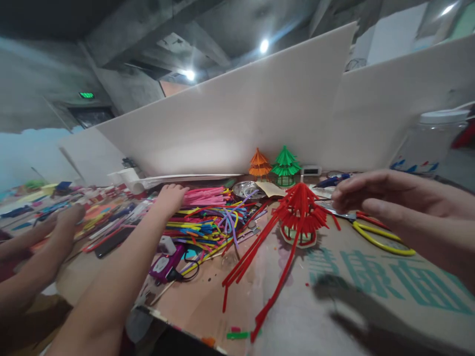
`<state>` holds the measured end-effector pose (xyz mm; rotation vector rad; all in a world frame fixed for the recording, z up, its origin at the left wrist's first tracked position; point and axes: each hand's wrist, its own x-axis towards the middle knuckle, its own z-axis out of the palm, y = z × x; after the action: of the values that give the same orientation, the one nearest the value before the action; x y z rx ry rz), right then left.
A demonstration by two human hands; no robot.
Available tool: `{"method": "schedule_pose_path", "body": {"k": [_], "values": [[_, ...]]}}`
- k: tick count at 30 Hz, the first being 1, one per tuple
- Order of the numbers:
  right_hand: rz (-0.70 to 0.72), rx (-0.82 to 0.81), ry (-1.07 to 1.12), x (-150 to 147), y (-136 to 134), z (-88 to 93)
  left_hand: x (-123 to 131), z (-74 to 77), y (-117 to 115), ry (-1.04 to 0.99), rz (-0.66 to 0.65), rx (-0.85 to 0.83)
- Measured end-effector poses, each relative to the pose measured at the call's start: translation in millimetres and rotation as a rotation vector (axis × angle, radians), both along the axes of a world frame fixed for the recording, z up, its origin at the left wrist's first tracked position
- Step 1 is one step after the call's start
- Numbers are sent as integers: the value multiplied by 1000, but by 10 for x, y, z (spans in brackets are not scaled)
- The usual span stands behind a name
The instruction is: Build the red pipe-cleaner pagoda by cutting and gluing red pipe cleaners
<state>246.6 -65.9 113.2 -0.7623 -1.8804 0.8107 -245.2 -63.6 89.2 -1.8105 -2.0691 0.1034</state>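
My left hand (pixel 171 199) reaches to the left end of a pile of coloured fuzzy sticks (pixel 208 197), beside the pink ones; its fingertips are hidden. At the right, my right hand (pixel 382 198) hovers above the scissors and board, thumb and fingers apart, holding nothing. Between the hands stands a red tiered pagoda-like model (pixel 302 212) with a pale base. Long red strips (pixel 276 291) trail from it toward the front edge. Behind it are an orange model (pixel 259 163) and a green one (pixel 285 165), both upright.
Yellow-handled scissors (pixel 384 240) lie under my right hand. A purple power adapter (pixel 166 262) with a black cable is near the front left. Another person's hand (pixel 70 220) is over the left table. A metal dish (pixel 247 189) and clear jar (pixel 426 143) stand farther back.
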Motion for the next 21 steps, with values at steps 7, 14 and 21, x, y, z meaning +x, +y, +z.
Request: {"method": "schedule_pose_path", "body": {"k": [7, 14, 21], "values": [[83, 7, -327, 101, 154, -116, 1381, 194, -40, -277, -311, -66], [138, -75, -1013, 377, 644, -555, 2187, 142, 276, -827, -537, 79], [-21, -150, -1015, 635, 868, -569, 2693, 66, 547, -1118, -658, 28]]}}
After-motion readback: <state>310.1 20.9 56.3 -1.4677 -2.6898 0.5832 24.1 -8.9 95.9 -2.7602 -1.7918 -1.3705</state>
